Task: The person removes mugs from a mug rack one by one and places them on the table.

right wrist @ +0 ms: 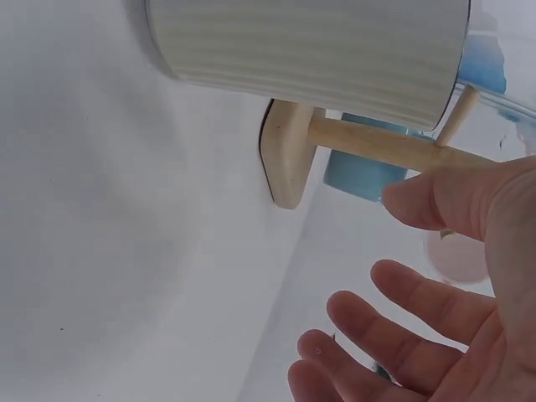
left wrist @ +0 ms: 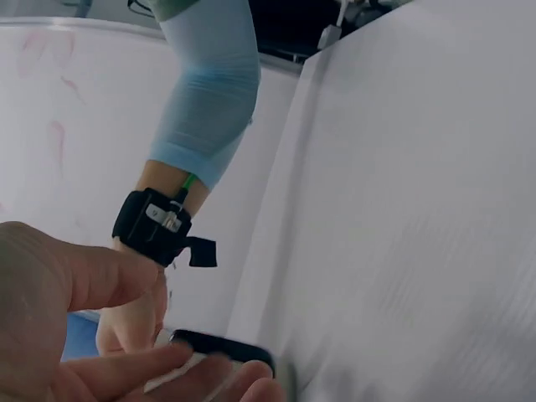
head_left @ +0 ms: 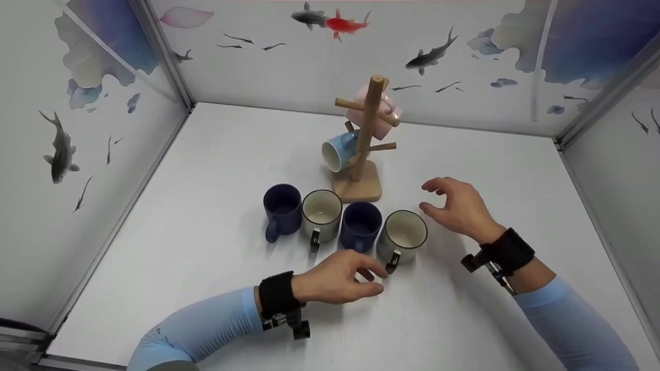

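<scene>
My left hand (head_left: 335, 278) hovers in front of the row of mugs with loosely bent fingers and nothing in its grasp. Its fingertips are close to the black handle (head_left: 393, 262) of the rightmost cream mug (head_left: 406, 230); whether they touch, I cannot tell. To the right of that mug, my right hand (head_left: 459, 207) is held apart from it, thumb and fingers spread. The right wrist view shows the mug's ribbed side (right wrist: 310, 59) just above that hand. Left of this mug stand a navy mug (head_left: 361, 226), another cream mug (head_left: 322, 214) and another navy mug (head_left: 283, 208).
Behind the mugs stands a wooden mug tree (head_left: 367, 134) with a square base. A light blue mug (head_left: 337, 152) hangs low on its left, and pink mugs or a mug (head_left: 384, 126) hang higher up. Printed panels (head_left: 247, 72) wall in the white table (head_left: 221, 154).
</scene>
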Demonstrator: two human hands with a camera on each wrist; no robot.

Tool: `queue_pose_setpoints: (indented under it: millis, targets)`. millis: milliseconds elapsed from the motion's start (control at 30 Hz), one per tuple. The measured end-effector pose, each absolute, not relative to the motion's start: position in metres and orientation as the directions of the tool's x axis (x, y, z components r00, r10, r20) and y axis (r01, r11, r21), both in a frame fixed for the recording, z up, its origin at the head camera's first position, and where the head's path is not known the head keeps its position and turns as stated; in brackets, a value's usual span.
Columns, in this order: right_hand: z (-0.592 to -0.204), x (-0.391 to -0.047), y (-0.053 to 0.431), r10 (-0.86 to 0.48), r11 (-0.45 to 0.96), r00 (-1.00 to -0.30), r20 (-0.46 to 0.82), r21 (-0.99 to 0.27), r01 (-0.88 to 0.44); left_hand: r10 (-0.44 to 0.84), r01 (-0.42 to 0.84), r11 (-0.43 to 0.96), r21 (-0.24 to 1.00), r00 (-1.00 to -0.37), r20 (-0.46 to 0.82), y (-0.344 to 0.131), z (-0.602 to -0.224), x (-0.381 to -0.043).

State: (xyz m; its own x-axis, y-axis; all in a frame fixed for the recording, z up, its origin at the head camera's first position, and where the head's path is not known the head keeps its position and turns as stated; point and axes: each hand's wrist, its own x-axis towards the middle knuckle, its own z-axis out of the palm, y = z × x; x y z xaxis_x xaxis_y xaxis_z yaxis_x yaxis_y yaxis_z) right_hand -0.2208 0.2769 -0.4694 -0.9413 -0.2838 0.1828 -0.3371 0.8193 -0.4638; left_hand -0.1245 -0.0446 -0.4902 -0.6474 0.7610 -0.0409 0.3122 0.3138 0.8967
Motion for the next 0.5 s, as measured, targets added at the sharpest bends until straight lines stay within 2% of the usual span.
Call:
queue_pose_setpoints:
  millis: [100, 267, 500]
  targets:
    - [-0.461, -0.223, 0.272, -0.306, 0.82, -0.934, 0.187, -0.446, -0.358, 0.807, 0.423, 0.266, 0.866, -0.589, 0.039, -0.051, -0.481, -0.129]
    - [-0.447, -0.225, 0.26, -0.341, 0.812, -0.918, 0.203, -0.428, -0.396, 0.815, 0.582, 0.192, 0.79, -0.543, 0.202, -0.058, -0.466, -0.135]
    - [-0.421, -0.231, 0.241, -0.412, 0.761, -0.858, 0.308, -0.402, -0.509, 0.778, 0.811, 0.218, 0.543, -0.48, 0.405, -0.068, -0.451, -0.149]
